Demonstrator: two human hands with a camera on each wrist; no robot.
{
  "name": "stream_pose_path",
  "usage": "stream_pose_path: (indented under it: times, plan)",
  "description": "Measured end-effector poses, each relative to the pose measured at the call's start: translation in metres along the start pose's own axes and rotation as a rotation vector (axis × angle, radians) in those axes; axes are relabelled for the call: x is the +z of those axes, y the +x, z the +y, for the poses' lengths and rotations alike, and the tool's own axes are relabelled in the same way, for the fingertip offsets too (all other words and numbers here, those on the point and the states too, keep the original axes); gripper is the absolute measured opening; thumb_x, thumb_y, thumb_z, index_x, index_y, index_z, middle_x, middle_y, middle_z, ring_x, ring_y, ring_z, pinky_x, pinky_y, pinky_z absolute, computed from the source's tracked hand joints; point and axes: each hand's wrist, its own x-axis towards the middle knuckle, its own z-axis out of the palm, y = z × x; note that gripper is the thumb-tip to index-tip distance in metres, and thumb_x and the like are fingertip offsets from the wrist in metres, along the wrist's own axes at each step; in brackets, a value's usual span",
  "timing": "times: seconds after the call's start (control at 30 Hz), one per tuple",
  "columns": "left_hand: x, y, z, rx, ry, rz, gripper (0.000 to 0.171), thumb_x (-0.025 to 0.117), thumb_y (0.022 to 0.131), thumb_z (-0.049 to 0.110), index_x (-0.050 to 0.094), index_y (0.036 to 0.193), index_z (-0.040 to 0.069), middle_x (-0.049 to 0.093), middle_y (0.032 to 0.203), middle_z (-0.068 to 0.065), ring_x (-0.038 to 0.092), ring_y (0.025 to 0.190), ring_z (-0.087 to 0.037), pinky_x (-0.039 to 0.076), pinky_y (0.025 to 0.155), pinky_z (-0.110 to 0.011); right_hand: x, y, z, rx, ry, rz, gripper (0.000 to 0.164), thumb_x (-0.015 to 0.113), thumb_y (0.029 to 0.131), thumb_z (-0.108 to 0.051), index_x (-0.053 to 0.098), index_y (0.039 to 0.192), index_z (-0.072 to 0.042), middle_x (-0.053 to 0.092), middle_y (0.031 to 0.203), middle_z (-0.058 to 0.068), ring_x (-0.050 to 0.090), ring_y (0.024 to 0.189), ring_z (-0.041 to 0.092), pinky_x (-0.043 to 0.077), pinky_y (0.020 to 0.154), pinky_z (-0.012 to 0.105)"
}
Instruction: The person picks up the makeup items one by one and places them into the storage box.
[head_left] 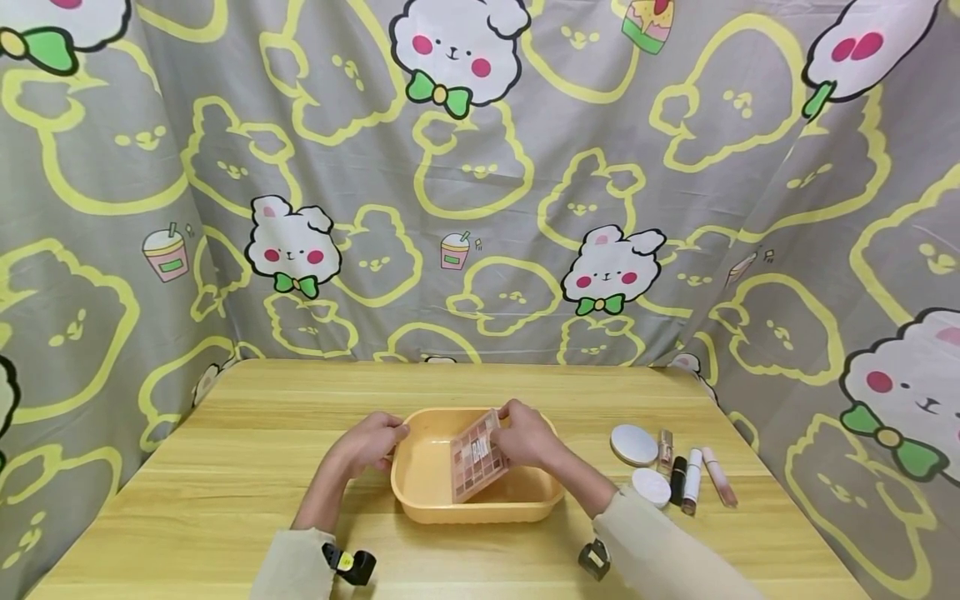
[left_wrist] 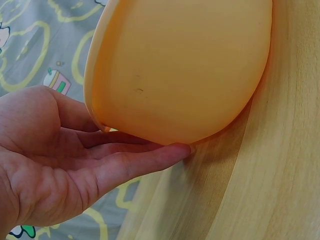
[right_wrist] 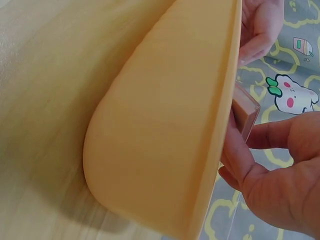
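Note:
A yellow plastic basin (head_left: pixel 480 513) stands on the wooden table in front of me. My left hand (head_left: pixel 371 443) grips its left end at the rim; in the left wrist view the fingers reach along the outer wall of the basin (left_wrist: pixel 185 65). Inside it, an eyeshadow palette (head_left: pixel 474 467) with a clear lid leans at a slant, its lower edge toward the basin's floor. The right hand (head_left: pixel 525 435) holds the palette by its upper right edge. From the right wrist, only a corner of the palette (right_wrist: pixel 245 111) shows past the rim, between thumb and fingers.
Right of the basin lie a silver round compact (head_left: pixel 633 445), a white round compact (head_left: pixel 651 487), and several makeup tubes, among them a black one (head_left: pixel 678 481) and a pink one (head_left: pixel 720 478). A patterned curtain (head_left: pixel 480 250) hangs behind the table (head_left: pixel 300 392).

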Motion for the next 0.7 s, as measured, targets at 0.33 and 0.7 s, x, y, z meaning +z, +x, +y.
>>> stream_pose_path:
  times: [0.33,0.7]
  plan:
    - [0.0004,-0.0005,-0.0002,-0.008,-0.003,0.005,0.036,0.041,0.107,0.011,0.062,0.124,-0.012,0.069,0.100,-0.020,0.068,0.088,-0.027,0.060,0.067,-0.037,0.0075,-0.0019,0.0032,-0.011,0.001,-0.057,0.039,0.060,0.098,-0.008,0.052,0.128,0.015,0.063,0.082,0.012,0.062,0.053,0.015,0.059,0.053,0.037]
    - [0.0017,0.0010,0.0010,0.003,-0.008,-0.011,0.036,0.041,0.107,0.012,0.062,0.124,-0.012,0.070,0.099,-0.020,0.068,0.086,-0.026,0.060,0.066,-0.036,0.0078,-0.0037,0.0082,-0.045,0.019,-0.123,0.010,0.060,0.096,-0.003,0.063,0.097,0.007,0.067,0.066,0.010,0.065,0.043,0.018,0.059,0.051,0.040]
